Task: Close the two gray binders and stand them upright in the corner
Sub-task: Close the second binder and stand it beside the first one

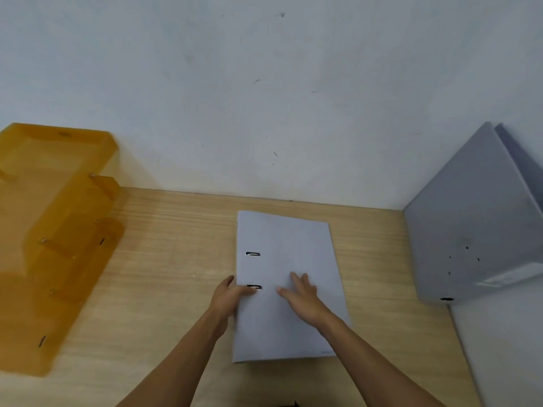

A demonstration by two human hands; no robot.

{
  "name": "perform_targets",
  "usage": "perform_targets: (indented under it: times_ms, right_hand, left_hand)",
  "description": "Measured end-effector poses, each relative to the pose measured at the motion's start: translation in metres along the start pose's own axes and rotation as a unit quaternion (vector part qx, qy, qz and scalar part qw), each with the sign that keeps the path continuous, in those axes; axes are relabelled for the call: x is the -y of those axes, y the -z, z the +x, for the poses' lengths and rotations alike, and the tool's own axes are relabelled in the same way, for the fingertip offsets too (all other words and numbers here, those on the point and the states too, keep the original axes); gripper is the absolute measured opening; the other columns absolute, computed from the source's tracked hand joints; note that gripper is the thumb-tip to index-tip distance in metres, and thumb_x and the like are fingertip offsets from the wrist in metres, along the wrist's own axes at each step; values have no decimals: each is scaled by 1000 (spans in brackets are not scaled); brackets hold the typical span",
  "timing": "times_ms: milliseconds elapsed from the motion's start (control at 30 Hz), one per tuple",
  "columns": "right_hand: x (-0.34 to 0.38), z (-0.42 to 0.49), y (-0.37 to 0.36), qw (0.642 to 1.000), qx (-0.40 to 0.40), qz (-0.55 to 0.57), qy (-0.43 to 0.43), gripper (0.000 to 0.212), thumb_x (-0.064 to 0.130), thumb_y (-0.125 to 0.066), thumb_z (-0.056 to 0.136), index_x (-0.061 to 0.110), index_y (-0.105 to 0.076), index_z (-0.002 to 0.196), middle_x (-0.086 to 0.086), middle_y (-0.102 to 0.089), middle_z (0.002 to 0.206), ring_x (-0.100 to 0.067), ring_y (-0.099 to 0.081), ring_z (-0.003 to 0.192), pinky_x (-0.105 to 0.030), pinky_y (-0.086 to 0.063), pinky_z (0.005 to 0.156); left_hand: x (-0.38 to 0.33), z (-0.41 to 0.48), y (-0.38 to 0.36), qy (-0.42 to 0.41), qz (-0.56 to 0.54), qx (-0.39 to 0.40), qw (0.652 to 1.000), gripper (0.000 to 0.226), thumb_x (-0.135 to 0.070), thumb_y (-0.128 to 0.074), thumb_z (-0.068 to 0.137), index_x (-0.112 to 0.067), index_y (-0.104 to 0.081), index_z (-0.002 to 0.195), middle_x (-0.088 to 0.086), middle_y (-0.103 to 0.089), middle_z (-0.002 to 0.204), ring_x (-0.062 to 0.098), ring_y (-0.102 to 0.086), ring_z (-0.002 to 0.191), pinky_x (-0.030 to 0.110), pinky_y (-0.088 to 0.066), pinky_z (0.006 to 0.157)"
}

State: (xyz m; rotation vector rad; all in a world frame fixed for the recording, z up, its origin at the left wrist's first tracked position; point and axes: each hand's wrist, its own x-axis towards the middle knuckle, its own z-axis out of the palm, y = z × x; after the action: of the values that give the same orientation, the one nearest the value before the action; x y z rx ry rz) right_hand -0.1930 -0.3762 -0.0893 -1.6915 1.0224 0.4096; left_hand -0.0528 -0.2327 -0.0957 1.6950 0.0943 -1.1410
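A gray binder [288, 248] lies flat and closed on the wooden table [164, 259], its cover up with two slots near the spine side at left. My left hand [227, 295] grips the binder's left spine edge, thumb on the cover beside the nearer slot. My right hand [302, 298] rests flat on the cover, fingers spread. A second gray binder [470, 224] stands closed and upright at the right, in the corner between the back wall and the side wall.
An amber translucent tiered paper tray [55, 230] takes up the table's left side against the white wall [264, 98]. A white side panel [505, 348] bounds the table at right. Bare wood lies between the tray and the flat binder.
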Motion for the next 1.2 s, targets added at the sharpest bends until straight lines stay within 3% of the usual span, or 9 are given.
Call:
perform_targets:
  times_ms: [67, 200, 267, 467, 633, 767, 933, 1100, 1200]
  right_hand:
    - [9, -3, 5, 1000, -19, 19, -6, 84, 70, -37, 93, 36, 1, 160, 2, 20, 169, -36, 22, 152, -62, 3, 121]
    - [30, -12, 25, 994, -79, 73, 16, 83, 76, -26, 90, 41, 5, 158, 4, 14, 170, -35, 17, 154, -66, 6, 119]
    - [35, -19, 34, 989, -95, 101, 43, 85, 79, -23, 89, 39, 5, 159, 6, 9, 170, -30, 12, 156, -64, 3, 121]
    - [37, -59, 63, 965, -67, 214, 135, 98, 89, -42, 74, 51, -7, 156, 14, -20, 166, -19, -31, 149, -52, -27, 121]
    - [32, -94, 95, 938, -58, 235, 248, 89, 67, -72, 75, 62, -23, 148, 33, -46, 146, 5, -54, 127, -37, -45, 112]
    - [29, -112, 107, 922, -93, 230, 296, 97, 45, -78, 80, 54, -17, 154, 25, -43, 153, -2, -50, 135, -43, -46, 111]
    - [-6, -131, 106, 906, -150, 233, 319, 98, 16, -77, 84, 43, -18, 158, 15, -45, 155, -7, -48, 139, -43, -49, 108]
    - [-55, -143, 106, 914, -183, 217, 291, 102, 7, -78, 74, 38, -27, 156, 14, -48, 151, -4, -47, 137, -22, -55, 94]
    - [-78, -149, 113, 926, -181, 213, 252, 101, 1, -76, 65, 39, -38, 151, 20, -56, 141, 3, -53, 127, -13, -54, 82]
  left_hand:
    - [-8, -11, -10, -29, -27, 55, 998, 81, -34, -87, 60, -13, -63, 135, 5, -80, 113, 20, -78, 92, 29, -58, 68]
    - [-30, -27, -33, -45, -62, 196, 978, 65, -58, -71, 84, -22, -63, 137, 6, -72, 131, 23, -70, 120, 44, -52, 103]
    - [-41, -33, -45, -38, -55, 245, 967, 62, -63, -66, 87, -28, -61, 138, 7, -69, 136, 27, -66, 125, 50, -48, 109]
    - [-63, -63, -80, -103, 42, 263, 958, 56, -65, -58, 89, -34, -58, 136, 0, -75, 127, 22, -72, 116, 46, -56, 100]
    - [-69, -85, -98, -207, 90, 264, 938, 44, -47, -64, 93, -31, -58, 133, -5, -76, 123, 16, -73, 112, 37, -62, 90]
    - [-67, -88, -114, -294, 83, 265, 914, 63, -17, -77, 88, -18, -48, 144, 2, -70, 133, 21, -69, 119, 30, -59, 90]
    - [-44, -89, -134, -335, 147, 246, 898, 84, -19, -88, 76, -29, -41, 145, -14, -68, 131, 10, -68, 119, 29, -61, 87]
    - [-24, -86, -149, -325, 261, 266, 869, 94, -27, -88, 70, -32, -36, 148, -37, -62, 125, -11, -61, 116, 9, -54, 81]
    - [-24, -79, -163, -314, 323, 288, 845, 95, -24, -88, 70, -26, -38, 150, -26, -64, 128, 0, -62, 119, 17, -56, 90]
